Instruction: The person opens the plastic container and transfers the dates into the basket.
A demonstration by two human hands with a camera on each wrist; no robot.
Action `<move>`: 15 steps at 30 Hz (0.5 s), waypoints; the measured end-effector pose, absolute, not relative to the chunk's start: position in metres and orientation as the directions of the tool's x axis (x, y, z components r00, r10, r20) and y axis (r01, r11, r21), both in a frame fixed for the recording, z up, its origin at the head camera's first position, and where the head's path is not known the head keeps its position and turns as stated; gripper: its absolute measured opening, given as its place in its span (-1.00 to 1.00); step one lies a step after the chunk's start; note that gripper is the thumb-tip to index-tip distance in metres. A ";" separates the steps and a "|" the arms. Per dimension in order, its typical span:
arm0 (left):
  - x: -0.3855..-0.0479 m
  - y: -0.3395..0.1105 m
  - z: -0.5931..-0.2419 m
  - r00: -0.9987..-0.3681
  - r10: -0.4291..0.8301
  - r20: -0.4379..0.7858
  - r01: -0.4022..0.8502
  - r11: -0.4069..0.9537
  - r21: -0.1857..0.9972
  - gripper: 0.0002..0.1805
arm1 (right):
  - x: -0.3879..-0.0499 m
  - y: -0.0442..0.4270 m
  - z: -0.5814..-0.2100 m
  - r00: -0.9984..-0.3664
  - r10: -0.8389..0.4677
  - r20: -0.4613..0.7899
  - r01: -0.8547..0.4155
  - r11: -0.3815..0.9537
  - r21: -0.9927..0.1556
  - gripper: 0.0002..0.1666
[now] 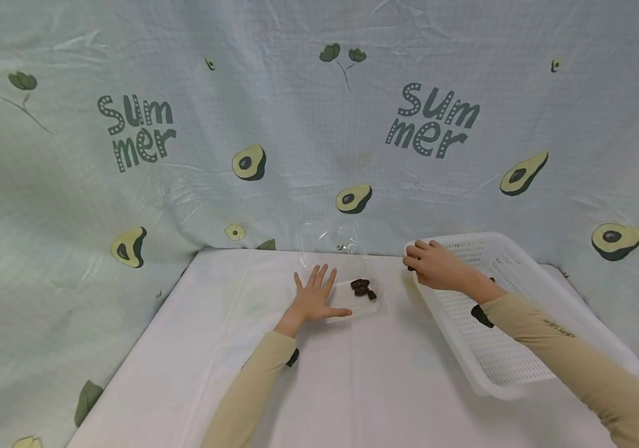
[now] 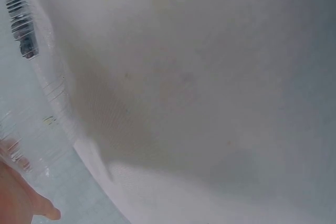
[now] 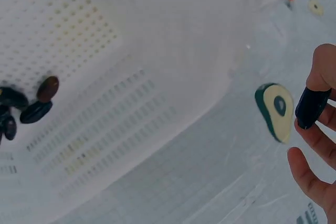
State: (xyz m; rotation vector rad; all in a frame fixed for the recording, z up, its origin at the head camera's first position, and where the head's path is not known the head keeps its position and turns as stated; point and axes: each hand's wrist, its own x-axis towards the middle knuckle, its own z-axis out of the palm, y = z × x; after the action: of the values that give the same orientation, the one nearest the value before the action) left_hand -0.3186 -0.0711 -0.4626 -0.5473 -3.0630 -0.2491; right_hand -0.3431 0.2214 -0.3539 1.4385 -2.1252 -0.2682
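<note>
A clear plastic box (image 1: 359,307) stands on the white table with its transparent lid (image 1: 330,242) raised behind it. Several dark brown dates (image 1: 361,290) lie inside, toward its right end. My left hand (image 1: 313,303) has its fingers spread and rests at the box's left side. Over the left rim of the white basket, my right hand (image 1: 435,266) pinches a dark, oblong date (image 3: 312,108) between thumb and fingers. More dates (image 3: 47,89) lie in the basket, mostly hidden by the right arm in the head view.
The perforated white plastic basket (image 1: 501,391) takes up the table's right side. A pale curtain with avocado prints (image 1: 354,198) hangs behind and around the table (image 1: 196,354).
</note>
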 end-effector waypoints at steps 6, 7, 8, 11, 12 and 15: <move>-0.318 -0.071 -0.461 -0.941 0.337 0.036 0.339 0.929 0.148 0.12 | -0.350 0.265 -0.353 -0.333 -0.860 0.386 -0.786 0.479 0.390 -0.63; -0.318 -0.071 -0.461 -0.941 0.336 0.031 0.337 0.930 0.146 0.12 | -0.350 0.271 -0.353 -0.340 -0.854 0.395 -0.784 0.489 0.382 -0.62; -0.318 -0.071 -0.460 -0.942 0.336 0.028 0.336 0.931 0.143 0.12 | -0.351 0.276 -0.352 -0.346 -0.847 0.403 -0.782 0.498 0.375 -0.61; -0.318 -0.071 -0.459 -0.942 0.336 0.017 0.335 0.932 0.138 0.12 | -0.354 0.292 -0.354 -0.353 -0.836 0.419 -0.766 0.515 0.383 -0.61; -0.318 -0.071 -0.458 -0.941 0.339 0.020 0.338 0.931 0.138 0.12 | -0.356 0.297 -0.355 -0.351 -0.834 0.425 -0.760 0.519 0.391 -0.62; -0.317 -0.071 -0.458 -0.938 0.346 0.025 0.346 0.929 0.133 0.13 | -0.363 0.311 -0.360 -0.354 -0.825 0.441 -0.743 0.534 0.403 -0.62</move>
State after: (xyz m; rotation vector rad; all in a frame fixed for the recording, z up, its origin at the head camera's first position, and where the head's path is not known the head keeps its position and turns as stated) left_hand -0.3171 -0.0711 -0.4579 -0.5530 -3.0845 -0.2123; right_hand -0.3628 0.3105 -0.3596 1.2640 -2.1688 -0.1757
